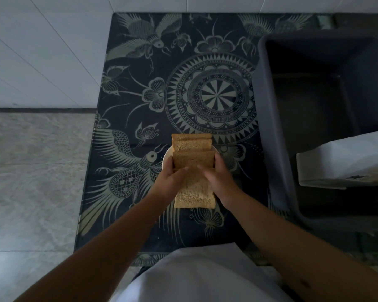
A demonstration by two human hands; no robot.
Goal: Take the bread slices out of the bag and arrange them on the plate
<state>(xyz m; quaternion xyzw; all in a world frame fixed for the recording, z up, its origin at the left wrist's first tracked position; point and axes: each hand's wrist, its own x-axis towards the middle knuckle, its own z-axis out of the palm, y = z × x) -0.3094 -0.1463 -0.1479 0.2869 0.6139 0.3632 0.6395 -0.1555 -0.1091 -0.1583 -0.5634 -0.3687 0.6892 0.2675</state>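
Several brown bread slices lie overlapped in a row on a small white plate, which shows only at its left rim. My left hand rests on the left side of the nearest slices, fingers on the bread. My right hand presses on their right side, its fingers blurred. The nearest slice sticks out toward me past the plate. The white bread bag lies at the right, inside a dark bin.
A dark patterned cloth with birds and a round medallion covers the table. A large dark plastic bin stands on the right. White tiled wall and grey floor tiles lie to the left of the table.
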